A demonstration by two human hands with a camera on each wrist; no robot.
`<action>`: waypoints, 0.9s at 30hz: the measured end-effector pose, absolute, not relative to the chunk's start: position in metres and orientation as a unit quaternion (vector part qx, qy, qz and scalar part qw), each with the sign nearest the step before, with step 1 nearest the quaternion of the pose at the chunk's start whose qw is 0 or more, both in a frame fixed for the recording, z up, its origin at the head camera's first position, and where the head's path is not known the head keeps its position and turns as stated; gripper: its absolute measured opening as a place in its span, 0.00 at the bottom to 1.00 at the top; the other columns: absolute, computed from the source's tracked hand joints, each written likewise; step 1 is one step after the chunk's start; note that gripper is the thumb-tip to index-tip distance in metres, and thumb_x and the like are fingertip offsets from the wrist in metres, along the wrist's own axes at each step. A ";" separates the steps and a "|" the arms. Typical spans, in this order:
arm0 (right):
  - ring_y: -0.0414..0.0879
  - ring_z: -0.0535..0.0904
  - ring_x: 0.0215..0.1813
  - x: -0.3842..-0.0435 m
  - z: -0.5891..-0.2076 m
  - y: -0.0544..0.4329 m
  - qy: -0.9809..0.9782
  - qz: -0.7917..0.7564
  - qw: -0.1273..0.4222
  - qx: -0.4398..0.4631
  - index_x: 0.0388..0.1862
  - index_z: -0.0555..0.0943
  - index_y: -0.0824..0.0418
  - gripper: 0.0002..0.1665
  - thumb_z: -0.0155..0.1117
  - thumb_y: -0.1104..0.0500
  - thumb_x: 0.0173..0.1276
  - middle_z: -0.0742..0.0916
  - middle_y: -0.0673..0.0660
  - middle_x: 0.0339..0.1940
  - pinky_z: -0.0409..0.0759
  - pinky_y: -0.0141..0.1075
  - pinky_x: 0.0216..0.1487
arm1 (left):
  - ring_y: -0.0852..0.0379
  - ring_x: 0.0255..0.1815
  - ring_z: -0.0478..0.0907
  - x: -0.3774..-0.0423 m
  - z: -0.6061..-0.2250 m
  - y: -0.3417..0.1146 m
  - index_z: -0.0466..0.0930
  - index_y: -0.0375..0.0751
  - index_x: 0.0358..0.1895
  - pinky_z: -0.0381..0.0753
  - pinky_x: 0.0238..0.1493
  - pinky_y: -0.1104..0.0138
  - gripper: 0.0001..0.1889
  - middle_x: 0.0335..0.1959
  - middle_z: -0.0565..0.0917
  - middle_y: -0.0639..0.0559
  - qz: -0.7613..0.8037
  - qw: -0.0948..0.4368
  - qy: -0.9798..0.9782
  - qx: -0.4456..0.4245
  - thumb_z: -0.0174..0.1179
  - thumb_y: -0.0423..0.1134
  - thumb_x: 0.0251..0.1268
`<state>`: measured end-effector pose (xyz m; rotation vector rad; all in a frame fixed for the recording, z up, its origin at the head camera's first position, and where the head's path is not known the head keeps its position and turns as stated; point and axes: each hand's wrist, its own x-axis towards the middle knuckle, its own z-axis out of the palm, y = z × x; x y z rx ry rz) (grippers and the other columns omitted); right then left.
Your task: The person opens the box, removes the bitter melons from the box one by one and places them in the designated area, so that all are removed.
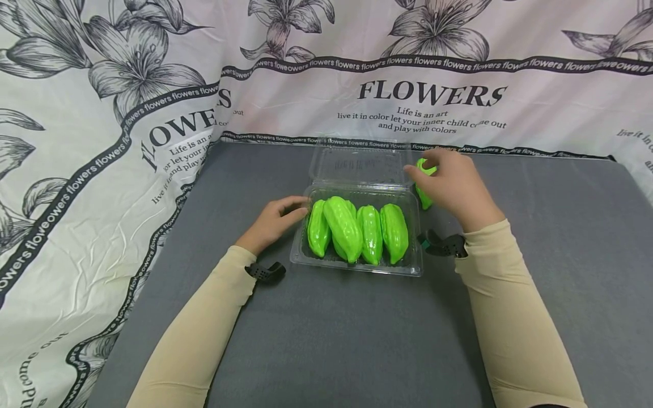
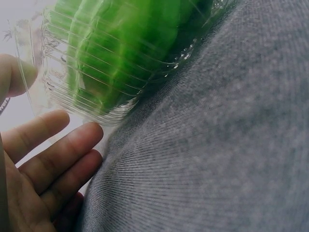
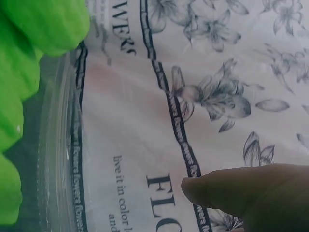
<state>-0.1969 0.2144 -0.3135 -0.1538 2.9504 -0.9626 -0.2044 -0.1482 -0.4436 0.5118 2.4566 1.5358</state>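
A clear plastic clamshell box (image 1: 357, 271) holds several bright green ridged fruits (image 1: 347, 229) that look like star fruits. Its lid (image 1: 359, 165) stands up at the back. My left hand (image 1: 275, 222) is at the box's left side; the left wrist view shows its fingers (image 2: 79, 140) loosely extended by the ribbed wall. Past the box's right back corner, my right hand (image 1: 456, 184) hovers over a single green fruit (image 1: 424, 192), thumb and fingers apart. That fruit is partly covered by the hand. Only the thumb (image 3: 231, 191) shows in the right wrist view, with nothing against it.
A grey cloth (image 1: 326, 334) covers the table. White fabric (image 1: 285, 102) with flower prints and lettering hangs behind and along the left. Each wrist bears a black strap (image 1: 265, 273).
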 end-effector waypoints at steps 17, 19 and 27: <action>0.58 0.84 0.56 -0.181 -0.307 0.188 0.943 -0.316 0.044 -0.096 0.74 0.74 0.68 0.42 0.60 0.37 0.78 0.85 0.66 0.63 0.82 0.56 0.54 | 0.43 0.76 0.70 -0.204 -0.444 -0.149 0.77 0.40 0.72 0.66 0.77 0.45 0.23 0.71 0.79 0.42 0.521 0.104 0.830 0.171 0.56 0.45 0.83; 0.59 0.85 0.57 -0.180 -0.307 0.184 0.942 -0.317 0.050 -0.102 0.75 0.74 0.68 0.42 0.61 0.38 0.78 0.85 0.66 0.63 0.82 0.57 0.56 | 0.43 0.77 0.70 -0.204 -0.443 -0.149 0.77 0.40 0.73 0.66 0.78 0.45 0.23 0.72 0.78 0.42 0.521 0.104 0.830 0.171 0.56 0.45 0.83; 0.58 0.86 0.55 -0.176 -0.312 0.170 0.939 -0.309 0.070 -0.133 0.74 0.75 0.68 0.39 0.62 0.41 0.79 0.84 0.67 0.65 0.83 0.55 0.53 | 0.43 0.76 0.70 -0.203 -0.442 -0.148 0.77 0.39 0.73 0.67 0.77 0.45 0.23 0.71 0.79 0.41 0.523 0.106 0.829 0.169 0.57 0.45 0.83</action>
